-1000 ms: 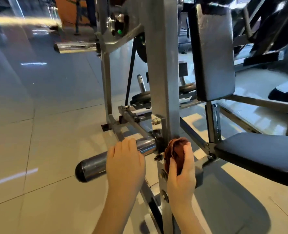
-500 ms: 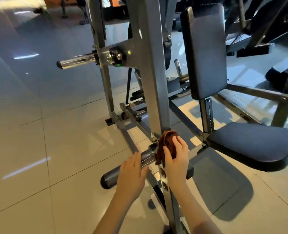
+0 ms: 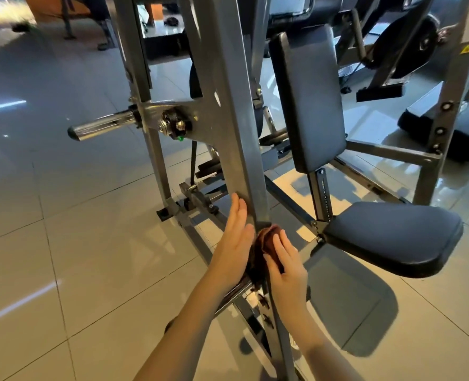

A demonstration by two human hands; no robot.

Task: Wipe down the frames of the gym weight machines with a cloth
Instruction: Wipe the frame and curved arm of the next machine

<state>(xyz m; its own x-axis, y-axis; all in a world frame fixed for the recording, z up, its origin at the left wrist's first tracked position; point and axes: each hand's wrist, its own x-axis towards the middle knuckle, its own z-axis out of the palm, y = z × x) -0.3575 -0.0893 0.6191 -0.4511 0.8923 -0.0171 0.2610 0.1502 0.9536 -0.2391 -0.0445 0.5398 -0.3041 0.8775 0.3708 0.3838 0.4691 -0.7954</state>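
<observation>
Change: the left hand [image 3: 234, 243] has come off the low bar it rested on half a second ago and now lies along the grey upright post [image 3: 228, 119]; the right hand [image 3: 284, 266] has stayed at the foot of that post

Left hand: fingers straight and together, pointing up, palm flat against the left face of the post; it holds nothing

Right hand: fingers and thumb curve over the cloth [image 3: 266, 240], holding it bunched against the post's front edge

Cloth: reddish brown, crumpled into a wad, low on the post where the steel meets a cross member, between the two hands and touching both

Upright post: wide square steel, leaning slightly, running from the top of the view down past the hands to the floor

Chrome weight horn [image 3: 101, 125]: sticks out to the left from a bracket halfway up the frame, well above the hands

Back pad [image 3: 310, 100]: dark, upright, just right of the post

Seat pad [image 3: 392, 237]: dark, level, right of the hands and apart from them

Tiled floor [image 3: 63, 243]: pale, glossy, with streaks of reflected light
</observation>
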